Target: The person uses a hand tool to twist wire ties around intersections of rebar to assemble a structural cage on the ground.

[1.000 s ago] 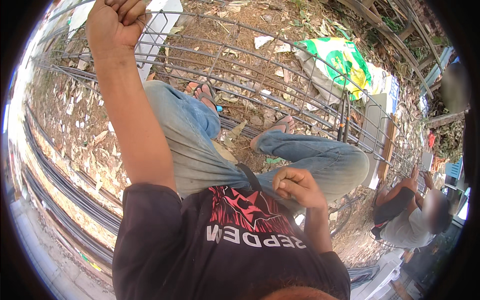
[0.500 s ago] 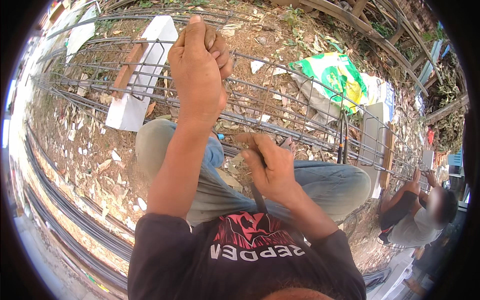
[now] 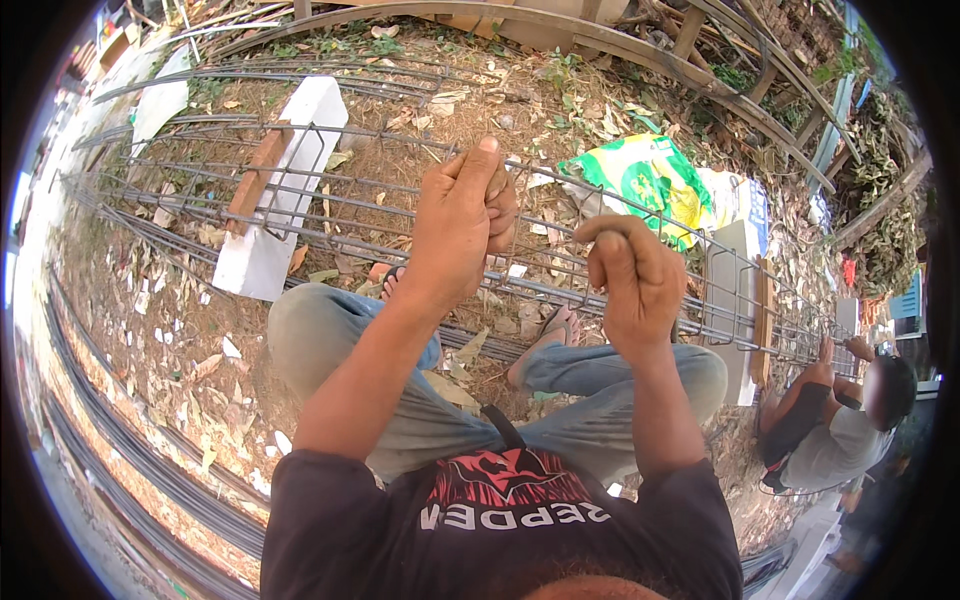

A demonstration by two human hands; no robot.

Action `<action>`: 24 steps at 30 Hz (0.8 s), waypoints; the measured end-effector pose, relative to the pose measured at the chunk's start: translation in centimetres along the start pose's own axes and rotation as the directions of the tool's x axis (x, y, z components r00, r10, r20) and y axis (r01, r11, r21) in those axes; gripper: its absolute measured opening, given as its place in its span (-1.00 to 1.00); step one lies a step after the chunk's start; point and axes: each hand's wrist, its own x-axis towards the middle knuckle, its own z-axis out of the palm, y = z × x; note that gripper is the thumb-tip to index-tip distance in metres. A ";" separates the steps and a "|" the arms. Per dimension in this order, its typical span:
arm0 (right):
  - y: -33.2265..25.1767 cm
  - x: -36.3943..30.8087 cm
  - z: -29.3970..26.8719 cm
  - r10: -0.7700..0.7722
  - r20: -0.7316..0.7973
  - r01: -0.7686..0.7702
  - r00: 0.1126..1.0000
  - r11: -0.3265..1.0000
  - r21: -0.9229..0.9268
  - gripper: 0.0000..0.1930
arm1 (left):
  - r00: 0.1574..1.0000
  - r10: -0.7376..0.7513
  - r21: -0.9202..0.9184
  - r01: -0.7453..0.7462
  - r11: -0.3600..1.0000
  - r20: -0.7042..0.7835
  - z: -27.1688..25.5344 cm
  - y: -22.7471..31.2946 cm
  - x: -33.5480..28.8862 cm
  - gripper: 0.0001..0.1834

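Observation:
A long cage of thin steel bars and square stirrups (image 3: 545,288) runs across in front of my knees. Above its near half is my left hand (image 3: 462,225), closed in a fist with the thumb pressed along the top of the fingers. My right hand (image 3: 642,285) is raised over the cage farther right, its fingers curled in toward the thumb. Whatever either hand holds is too thin or too hidden to make out. Under the cage's left part stand a white block (image 3: 245,265) and a reddish wooden strip (image 3: 262,175).
A green, yellow and white sack (image 3: 645,180) lies behind the cage. Another block (image 3: 735,240) with a wooden strip (image 3: 763,320) supports its right part. A co-worker (image 3: 825,440) squats at the far right end. Long steel bars (image 3: 150,470) lie at left; old timber (image 3: 640,45) lies behind.
My left hand has come down and to the right. My right hand has moved up and to the right, over the cage, in front of where orange-and-black tool handles showed.

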 end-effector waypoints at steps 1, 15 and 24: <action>0.7 0.4 0.3 0.211 -0.001 -0.211 0.977 0.977 -0.029 -0.67 | 0.997 0.045 -0.082 -0.040 0.996 0.068 0.1 -0.2 -0.2 -0.48; -1.3 -4.1 2.9 0.263 0.748 -0.513 0.609 0.850 0.119 -0.61 | 0.997 0.024 -0.034 -0.021 0.999 0.074 0.6 0.9 0.0 -0.51; 1.7 -1.7 0.5 0.437 0.412 -0.382 0.800 0.899 -0.212 -0.62 | 0.999 -0.015 -0.005 0.015 1.000 0.039 -1.4 0.6 0.2 -0.52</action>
